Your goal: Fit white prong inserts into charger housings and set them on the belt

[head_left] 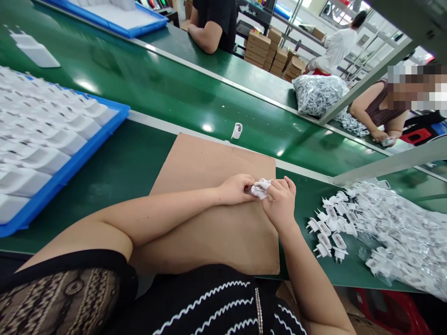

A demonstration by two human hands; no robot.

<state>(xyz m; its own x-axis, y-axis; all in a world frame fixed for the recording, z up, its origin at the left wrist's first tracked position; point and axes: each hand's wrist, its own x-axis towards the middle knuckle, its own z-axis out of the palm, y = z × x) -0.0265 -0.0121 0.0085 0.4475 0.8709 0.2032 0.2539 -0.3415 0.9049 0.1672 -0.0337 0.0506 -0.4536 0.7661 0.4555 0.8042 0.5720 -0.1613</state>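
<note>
Both my hands meet over a brown cardboard sheet (209,163) on the green table. My left hand (235,188) and my right hand (281,202) together pinch a small white plug part (260,188) between their fingertips; most of it is hidden by my fingers. A pile of loose white plug parts (328,228) lies just right of my right hand, beside a clear bag full of more (401,232).
A blue tray (70,163) holding rows of white charger bodies stands at the left. One small white piece (237,130) sits on the conveyor belt (157,88) beyond the cardboard. Other people work across the belt, near another bag of parts (317,93) and stacked cartons (268,51).
</note>
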